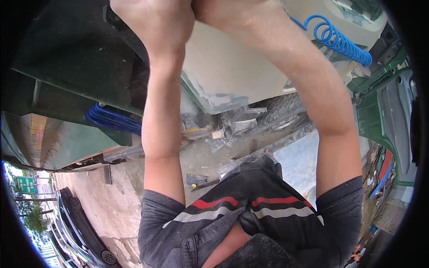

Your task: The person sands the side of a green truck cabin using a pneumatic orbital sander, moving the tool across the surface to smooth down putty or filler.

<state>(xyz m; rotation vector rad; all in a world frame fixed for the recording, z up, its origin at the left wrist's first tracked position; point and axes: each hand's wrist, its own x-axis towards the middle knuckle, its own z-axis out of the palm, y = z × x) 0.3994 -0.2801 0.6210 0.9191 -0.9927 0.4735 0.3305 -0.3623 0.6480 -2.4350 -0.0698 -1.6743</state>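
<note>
Your hands are way up at the top edge, close tog. in view. L hand (154, 22) shows its back + wrist, fingers cut off; R hand (210, 10) is mostly out of frame, only the wrist end showing next to the L. Can't tell if they're touching, gripping or loose, or what they've got, if anything.

Pale panel (232, 67) is right behind your wrists, upper ctr, running off to upper R btwn and past your forearms. Has darker gray patches nr its lower edge + a thin green strip along its L side. Can't tell if either hand contacts it.

Blue coiled hose (344, 47) is upper R, in front of the panel, just beyond your R forearm (308, 67). On your L: dark-blue looped cord (114, 119) nr your L forearm (163, 107), w/ a green body panel (85, 138) below it. Far R, a green door frame (368, 114) w/ gray trim.

Lower down: debris (243, 126) under the panel, concrete floor (107, 192), your dark shirt (223, 223) w/ red + white stripes. Bottom L, parked cars (85, 223) and a green sign (27, 184) outside.
</note>
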